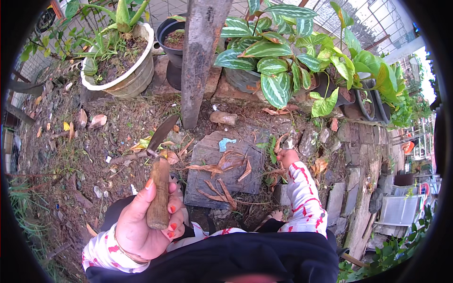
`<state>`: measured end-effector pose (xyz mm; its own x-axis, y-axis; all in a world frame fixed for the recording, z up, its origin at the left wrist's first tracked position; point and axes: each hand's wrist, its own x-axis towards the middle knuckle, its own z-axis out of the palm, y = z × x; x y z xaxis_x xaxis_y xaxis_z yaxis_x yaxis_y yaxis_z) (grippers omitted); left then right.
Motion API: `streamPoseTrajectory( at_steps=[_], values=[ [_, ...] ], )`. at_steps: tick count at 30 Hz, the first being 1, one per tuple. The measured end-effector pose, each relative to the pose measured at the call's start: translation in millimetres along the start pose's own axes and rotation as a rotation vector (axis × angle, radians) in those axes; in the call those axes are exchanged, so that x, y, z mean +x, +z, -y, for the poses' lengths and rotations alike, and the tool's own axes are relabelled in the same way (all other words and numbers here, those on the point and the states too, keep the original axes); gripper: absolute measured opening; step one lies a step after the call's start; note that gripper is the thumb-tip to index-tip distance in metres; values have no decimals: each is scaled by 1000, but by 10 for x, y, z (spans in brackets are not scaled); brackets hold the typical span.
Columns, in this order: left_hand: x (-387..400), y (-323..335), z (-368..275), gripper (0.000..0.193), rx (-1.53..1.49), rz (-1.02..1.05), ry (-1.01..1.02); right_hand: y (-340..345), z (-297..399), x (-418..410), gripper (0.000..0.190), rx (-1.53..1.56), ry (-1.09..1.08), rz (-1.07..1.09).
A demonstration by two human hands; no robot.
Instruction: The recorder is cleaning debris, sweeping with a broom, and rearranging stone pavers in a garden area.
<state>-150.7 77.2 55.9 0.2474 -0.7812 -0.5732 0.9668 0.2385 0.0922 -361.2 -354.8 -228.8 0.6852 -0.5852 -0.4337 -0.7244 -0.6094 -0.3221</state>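
Observation:
My left hand [152, 212] is closed around the wooden handle of a hand tool with a curved, dark metal blade [162, 133], held above the soil. My right hand [287, 157] is low at the right edge of a dark square slab [201, 177], with its fingers at a small green weed [271, 150] and dry leaves. Whether it grips the weed cannot be made out. Curled brown leaves [226, 164] and a scrap of light blue material [225, 143] lie on the slab.
A wooden post [200, 70] rises beyond the slab. Behind stand a white pot [141, 72], black pots [173, 51] and leafy potted plants [274, 65] on blocks. A stone [223, 117] lies near the post; flat tiles [336, 198] are at the right.

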Motion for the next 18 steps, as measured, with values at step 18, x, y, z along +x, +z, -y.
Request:
streamPoseTrajectory(
  at_steps=[18],
  values=[
    [-102, -72, -40, 35, 23, -1, 66, -1298, -1664, -1081, 29, -731, 323, 151]
  ],
)
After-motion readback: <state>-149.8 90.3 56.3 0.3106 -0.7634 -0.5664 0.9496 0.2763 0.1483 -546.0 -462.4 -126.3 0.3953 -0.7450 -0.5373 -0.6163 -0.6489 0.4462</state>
